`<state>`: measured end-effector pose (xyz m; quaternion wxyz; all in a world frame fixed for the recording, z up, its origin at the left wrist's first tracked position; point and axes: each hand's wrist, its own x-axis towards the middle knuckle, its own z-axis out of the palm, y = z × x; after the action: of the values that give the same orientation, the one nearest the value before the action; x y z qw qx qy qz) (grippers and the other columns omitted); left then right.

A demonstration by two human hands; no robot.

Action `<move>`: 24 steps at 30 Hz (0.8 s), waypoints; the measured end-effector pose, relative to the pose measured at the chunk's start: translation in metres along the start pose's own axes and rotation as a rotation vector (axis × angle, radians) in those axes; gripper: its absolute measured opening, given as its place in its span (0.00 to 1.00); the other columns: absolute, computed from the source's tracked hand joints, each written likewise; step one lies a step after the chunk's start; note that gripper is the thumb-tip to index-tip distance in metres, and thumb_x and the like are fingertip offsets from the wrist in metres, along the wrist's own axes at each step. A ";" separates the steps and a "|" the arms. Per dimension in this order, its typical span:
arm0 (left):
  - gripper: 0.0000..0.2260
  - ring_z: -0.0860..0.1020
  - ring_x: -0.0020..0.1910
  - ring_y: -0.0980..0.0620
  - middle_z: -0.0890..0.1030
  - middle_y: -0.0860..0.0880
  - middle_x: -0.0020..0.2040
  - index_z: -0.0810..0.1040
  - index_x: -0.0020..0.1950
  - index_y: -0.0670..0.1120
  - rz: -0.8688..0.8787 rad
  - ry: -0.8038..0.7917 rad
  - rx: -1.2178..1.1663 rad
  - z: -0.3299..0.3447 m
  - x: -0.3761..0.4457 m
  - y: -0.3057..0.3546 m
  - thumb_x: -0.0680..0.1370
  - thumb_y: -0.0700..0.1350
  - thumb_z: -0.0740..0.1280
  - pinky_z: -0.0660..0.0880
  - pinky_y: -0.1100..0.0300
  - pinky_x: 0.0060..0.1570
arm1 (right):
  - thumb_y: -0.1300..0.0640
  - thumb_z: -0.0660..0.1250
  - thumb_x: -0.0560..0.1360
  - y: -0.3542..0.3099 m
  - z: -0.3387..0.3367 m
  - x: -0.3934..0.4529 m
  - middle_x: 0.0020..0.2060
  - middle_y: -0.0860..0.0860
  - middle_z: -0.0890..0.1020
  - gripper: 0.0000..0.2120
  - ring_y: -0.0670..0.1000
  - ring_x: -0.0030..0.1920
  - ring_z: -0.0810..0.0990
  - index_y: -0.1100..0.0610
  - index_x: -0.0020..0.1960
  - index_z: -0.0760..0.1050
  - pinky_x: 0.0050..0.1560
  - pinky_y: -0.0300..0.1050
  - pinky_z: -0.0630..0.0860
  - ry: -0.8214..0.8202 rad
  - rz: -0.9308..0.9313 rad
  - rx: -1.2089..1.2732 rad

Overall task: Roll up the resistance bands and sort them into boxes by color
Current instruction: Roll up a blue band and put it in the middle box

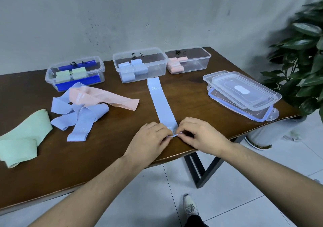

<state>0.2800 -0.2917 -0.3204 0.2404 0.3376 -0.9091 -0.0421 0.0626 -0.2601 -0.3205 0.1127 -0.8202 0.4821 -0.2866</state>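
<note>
both hands [152, 135] pinching blue band [161, 102] end

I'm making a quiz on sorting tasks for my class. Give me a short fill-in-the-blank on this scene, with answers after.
1. Both hands, left hand and right hand, pinch the near end of a flat ____ band.
2. The middle box holds rolled ____ bands.
3. The stacked lids lie to the ____ of the boxes.
4. The loose pink band lies on the ____, not in a box.

Answers: blue; blue; right; table
</note>
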 end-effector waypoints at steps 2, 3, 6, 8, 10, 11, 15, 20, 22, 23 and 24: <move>0.05 0.75 0.45 0.54 0.82 0.55 0.45 0.82 0.50 0.50 -0.034 -0.005 -0.060 -0.001 0.000 -0.001 0.78 0.48 0.68 0.72 0.62 0.48 | 0.59 0.71 0.77 -0.003 -0.003 0.001 0.45 0.44 0.79 0.04 0.44 0.43 0.77 0.51 0.51 0.81 0.45 0.37 0.73 -0.034 0.095 0.100; 0.04 0.74 0.45 0.55 0.81 0.55 0.45 0.82 0.51 0.49 -0.063 -0.009 -0.099 -0.002 0.000 -0.001 0.78 0.47 0.70 0.69 0.65 0.48 | 0.60 0.71 0.77 -0.004 -0.004 0.002 0.44 0.43 0.79 0.06 0.43 0.41 0.75 0.51 0.51 0.81 0.43 0.34 0.70 -0.046 0.134 0.146; 0.06 0.72 0.46 0.57 0.80 0.57 0.45 0.82 0.54 0.50 -0.161 -0.033 -0.199 -0.006 0.002 -0.001 0.78 0.47 0.71 0.65 0.73 0.47 | 0.60 0.72 0.76 -0.006 -0.007 0.004 0.43 0.44 0.79 0.09 0.44 0.38 0.73 0.46 0.51 0.79 0.40 0.32 0.67 -0.059 0.186 0.213; 0.06 0.72 0.46 0.57 0.80 0.57 0.45 0.83 0.53 0.50 -0.178 -0.048 -0.215 -0.006 0.003 -0.001 0.78 0.48 0.71 0.65 0.75 0.46 | 0.60 0.72 0.76 -0.006 -0.005 0.004 0.43 0.43 0.78 0.10 0.44 0.39 0.73 0.46 0.50 0.80 0.40 0.31 0.67 -0.054 0.173 0.195; 0.07 0.72 0.46 0.57 0.79 0.57 0.47 0.83 0.54 0.49 -0.159 -0.062 -0.185 -0.006 0.002 -0.001 0.78 0.48 0.71 0.66 0.74 0.46 | 0.61 0.72 0.76 -0.005 -0.003 0.003 0.45 0.42 0.77 0.08 0.43 0.39 0.74 0.49 0.51 0.82 0.41 0.31 0.67 -0.048 0.161 0.163; 0.07 0.72 0.46 0.57 0.79 0.56 0.48 0.83 0.54 0.49 -0.149 -0.063 -0.168 -0.006 0.002 0.000 0.78 0.48 0.71 0.66 0.72 0.46 | 0.60 0.72 0.76 -0.005 -0.002 0.002 0.46 0.41 0.76 0.08 0.43 0.39 0.74 0.50 0.53 0.82 0.41 0.31 0.67 -0.048 0.159 0.145; 0.09 0.73 0.46 0.55 0.77 0.54 0.48 0.84 0.55 0.49 -0.151 -0.040 -0.142 -0.007 0.000 0.001 0.78 0.49 0.70 0.66 0.67 0.48 | 0.57 0.71 0.77 -0.004 -0.001 -0.001 0.49 0.40 0.74 0.08 0.42 0.39 0.74 0.53 0.56 0.83 0.44 0.28 0.67 -0.042 0.084 -0.009; 0.07 0.74 0.42 0.52 0.77 0.52 0.46 0.84 0.54 0.48 -0.067 -0.004 -0.068 -0.004 0.000 0.001 0.77 0.46 0.71 0.71 0.62 0.46 | 0.56 0.68 0.80 -0.005 -0.002 0.000 0.50 0.46 0.78 0.09 0.43 0.47 0.78 0.55 0.57 0.83 0.51 0.33 0.73 -0.039 -0.036 -0.145; 0.07 0.74 0.42 0.52 0.77 0.52 0.46 0.85 0.53 0.48 -0.070 0.010 -0.064 -0.003 0.000 0.001 0.77 0.46 0.71 0.73 0.60 0.45 | 0.56 0.67 0.80 -0.006 -0.003 0.002 0.50 0.45 0.78 0.09 0.42 0.48 0.78 0.54 0.58 0.83 0.51 0.30 0.71 -0.051 -0.009 -0.133; 0.07 0.74 0.42 0.51 0.77 0.52 0.46 0.85 0.53 0.48 -0.074 0.016 -0.065 -0.003 0.000 0.001 0.77 0.46 0.70 0.74 0.59 0.45 | 0.55 0.66 0.81 -0.008 -0.003 0.002 0.51 0.44 0.78 0.09 0.41 0.48 0.77 0.53 0.58 0.82 0.51 0.30 0.71 -0.059 0.020 -0.110; 0.07 0.74 0.42 0.51 0.77 0.51 0.46 0.85 0.53 0.47 -0.077 0.018 -0.063 -0.003 0.001 0.001 0.78 0.45 0.70 0.75 0.57 0.45 | 0.55 0.66 0.81 -0.008 -0.004 0.003 0.51 0.43 0.78 0.08 0.40 0.48 0.77 0.52 0.58 0.81 0.51 0.30 0.71 -0.064 0.052 -0.081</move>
<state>0.2802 -0.2910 -0.3175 0.2573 0.3651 -0.8914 -0.0771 0.0671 -0.2580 -0.3121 0.1022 -0.8201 0.5105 -0.2373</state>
